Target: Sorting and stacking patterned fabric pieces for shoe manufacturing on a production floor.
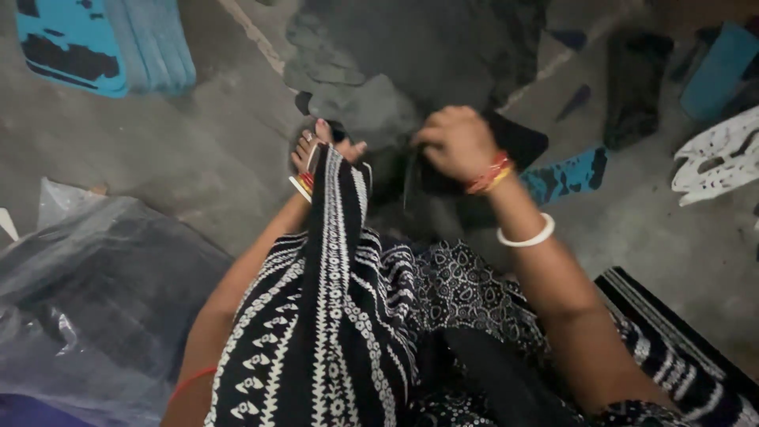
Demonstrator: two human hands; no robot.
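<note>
A dark cloth piece (pixel 506 146) is gripped in the closed right hand (pixel 455 142) and steadied by the half-hidden left hand (pixel 320 150) on the floor (pixel 198 158), seemingly mid-trimming.

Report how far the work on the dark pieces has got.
Done: a grey stack lies piled on the floor. In hand: the right hand grips a black piece; the left hand is partly hidden by a patterned cloth. Left: loose blue-black pieces lie scattered.

Scarf (pixel 336 261) black with white geometric pattern; bangle (pixel 526 236) white; sheets (pixel 103 43) bright blue, black blotches; floor (pixel 198 150) grey.
</note>
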